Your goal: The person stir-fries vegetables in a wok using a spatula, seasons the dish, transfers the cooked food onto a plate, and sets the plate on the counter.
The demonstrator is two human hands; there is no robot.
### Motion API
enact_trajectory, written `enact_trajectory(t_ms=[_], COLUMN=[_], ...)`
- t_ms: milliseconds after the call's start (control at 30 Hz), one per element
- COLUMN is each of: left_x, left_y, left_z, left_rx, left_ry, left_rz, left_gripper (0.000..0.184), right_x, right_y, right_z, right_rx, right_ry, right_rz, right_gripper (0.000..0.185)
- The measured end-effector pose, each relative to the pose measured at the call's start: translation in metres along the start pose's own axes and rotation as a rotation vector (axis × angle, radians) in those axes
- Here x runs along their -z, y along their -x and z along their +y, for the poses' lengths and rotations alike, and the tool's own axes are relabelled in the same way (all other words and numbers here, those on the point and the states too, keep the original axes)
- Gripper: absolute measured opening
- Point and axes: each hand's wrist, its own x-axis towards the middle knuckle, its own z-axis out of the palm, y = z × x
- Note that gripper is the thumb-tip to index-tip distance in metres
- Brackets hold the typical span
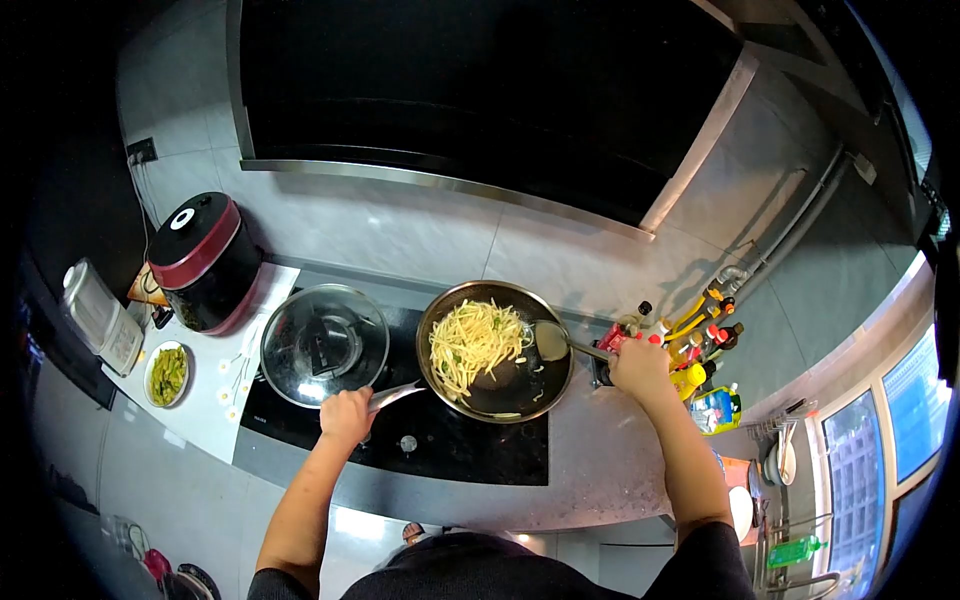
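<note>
A frying pan (510,400) sits on the right side of the black glass cooktop (460,450), tilted slightly, with pale shredded food (475,340) and green bits mostly in its left half. My left hand (347,416) is closed around the pan's metal handle (395,395). My right hand (640,366) grips the handle of a spatula (550,341), whose broad head rests inside the pan, right of the food. Left of the pan, a glass lid (325,345) covers the other burner, partly above my left hand.
A red and black cooker (205,262), an oval dish of green food (167,375) and a clear container (102,318) stand at the left. Sauce bottles (688,380) crowd the right corner beside my right hand. Overhead hangs a dark range hood (470,100).
</note>
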Motion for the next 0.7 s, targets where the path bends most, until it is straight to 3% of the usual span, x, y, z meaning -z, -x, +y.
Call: enact_trajectory(t_ms=[33, 133, 233, 333, 467, 567, 700], left_x=[-0.001, -0.002, -0.002, 0.0, 0.003, 0.002, 0.001], left_y=[0.0, -0.001, 0.0, 0.0, -0.001, -0.002, -0.002], left_z=[0.0, 0.0, 0.0, 0.0, 0.002, 0.002, 0.002], left_rx=[0.001, 0.0, -0.008, -0.005, 0.007, 0.007, 0.012], left_ry=[-0.001, -0.008, -0.016, -0.018, -0.033, -0.04, -0.039], left_rz=[0.001, 0.003, -0.008, -0.014, -0.03, -0.037, -0.043], left_gripper=[0.028, 0.027, 0.027, 0.029, 0.031, 0.033, 0.033], right_x=[-0.025, -0.102, -0.114, -0.126, -0.079, -0.043, -0.08], right_y=[-0.017, -0.067, -0.059, -0.045, -0.003, 0.001, -0.069], right_z=[0.008, 0.003, -0.02, -0.011, 0.008, 0.028, 0.048], right_rx=[0.026, 0.118, -0.007, 0.323, 0.368, 0.317, 0.227], right_ry=[0.005, -0.336, -0.878, -0.764, -0.556, -0.47, -0.362], right_rz=[0.014, -0.17, -0.436, -0.014, 0.175, 0.19, 0.087], right_gripper=[0.041, 0.036, 0.037, 0.029, 0.024, 0.026, 0.023])
